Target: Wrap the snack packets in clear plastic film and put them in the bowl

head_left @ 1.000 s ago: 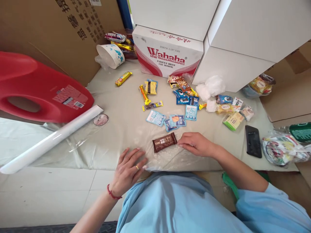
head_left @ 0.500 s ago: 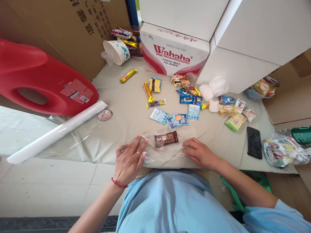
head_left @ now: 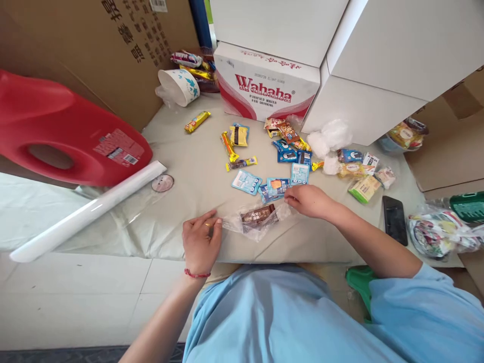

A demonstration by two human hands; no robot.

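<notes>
A brown-wrapped snack bar (head_left: 258,215) lies on the table close in front of me, with clear plastic film (head_left: 254,232) gathered over and around it. My left hand (head_left: 202,237) pinches the film's left end between thumb and fingers. At the other end, my right hand (head_left: 309,200) closes on the film's right corner, just below the blue sachets (head_left: 278,187). The film is drawn out between both hands, and part of the bar's label shows through it.
Yellow snack bars (head_left: 197,122), blue packets (head_left: 285,151) and crumpled white bags (head_left: 329,138) lie farther back. At left are a white roll (head_left: 88,209) and a red jug (head_left: 71,131). A phone (head_left: 394,220) lies at right; a Wahaba-style water box (head_left: 266,83) stands behind.
My right hand has moved up and left, lifting its end of the film. My left hand has gone from lying spread to pinching. The film now bunches over the bar.
</notes>
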